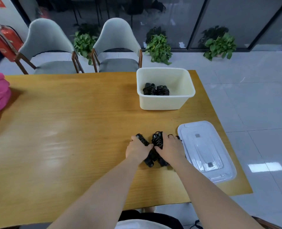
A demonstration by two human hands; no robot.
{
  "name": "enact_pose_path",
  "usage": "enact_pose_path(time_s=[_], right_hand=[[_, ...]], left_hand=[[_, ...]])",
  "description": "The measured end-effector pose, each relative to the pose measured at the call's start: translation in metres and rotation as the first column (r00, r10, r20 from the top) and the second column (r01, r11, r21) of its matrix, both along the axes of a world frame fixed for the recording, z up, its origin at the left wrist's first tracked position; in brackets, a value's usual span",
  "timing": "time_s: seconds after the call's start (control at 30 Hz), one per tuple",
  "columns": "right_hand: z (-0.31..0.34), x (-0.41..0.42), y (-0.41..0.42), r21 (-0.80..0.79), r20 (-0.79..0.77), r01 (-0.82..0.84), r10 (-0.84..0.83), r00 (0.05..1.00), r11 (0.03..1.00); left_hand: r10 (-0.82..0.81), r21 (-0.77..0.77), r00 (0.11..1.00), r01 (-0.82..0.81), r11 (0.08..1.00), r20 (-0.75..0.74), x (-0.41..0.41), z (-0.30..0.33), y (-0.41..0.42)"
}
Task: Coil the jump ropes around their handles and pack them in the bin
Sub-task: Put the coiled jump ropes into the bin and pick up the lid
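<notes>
Coiled jump ropes [157, 140] lie gripped under left hand [137, 150] and right hand [170, 148].

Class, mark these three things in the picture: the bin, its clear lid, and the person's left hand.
bin [161, 103], head view, front wall.
clear lid [203, 146], head view, flat top.
left hand [137, 150], head view, back of hand.
</notes>
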State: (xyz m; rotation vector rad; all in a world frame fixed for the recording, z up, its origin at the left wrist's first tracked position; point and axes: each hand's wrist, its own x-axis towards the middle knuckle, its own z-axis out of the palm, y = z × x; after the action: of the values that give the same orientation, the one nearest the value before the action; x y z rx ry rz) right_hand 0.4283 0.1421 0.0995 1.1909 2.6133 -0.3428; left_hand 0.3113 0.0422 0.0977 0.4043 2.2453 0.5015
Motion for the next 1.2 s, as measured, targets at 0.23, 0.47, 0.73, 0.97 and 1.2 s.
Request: enact_pose_path(time_s=[0.23, 0.47, 0.73, 0.97, 1.2], right_hand=[[-0.006, -0.004, 0.0, 0.051, 0.005, -0.027, 0.027, 1.0, 0.998], [0.004, -0.005, 0.006, -0.07, -0.188, 0.037, -0.05, 0.981, 0.997], [0.068, -0.021, 0.054, -0.152, -0.528, 0.091, -0.158, 0.834, 0.984], [0.124, -0.055, 0.125, -0.012, -0.62, 0.126, -0.107, 0.777, 0.992], [0.134, -0.084, 0.186, -0.05, -0.606, 0.157, -0.155, 0.78, 0.986]], left_hand=[[0.105, 0.107, 0.993, -0.111, 0.988, 0.06, -0.004, -0.007, -0.003], [0.033, 0.314, 0.999, -0.033, 0.949, 0.004, -0.029, 0.008, -0.017], [-0.017, 0.5, 0.975, 0.128, 0.857, -0.22, -0.076, 0.079, 0.011], [0.009, 0.497, 0.849, 0.301, 0.814, -0.529, -0.102, 0.134, 0.082], [-0.043, 0.394, 0.787, 0.354, 0.848, -0.615, -0.137, 0.152, 0.146]])
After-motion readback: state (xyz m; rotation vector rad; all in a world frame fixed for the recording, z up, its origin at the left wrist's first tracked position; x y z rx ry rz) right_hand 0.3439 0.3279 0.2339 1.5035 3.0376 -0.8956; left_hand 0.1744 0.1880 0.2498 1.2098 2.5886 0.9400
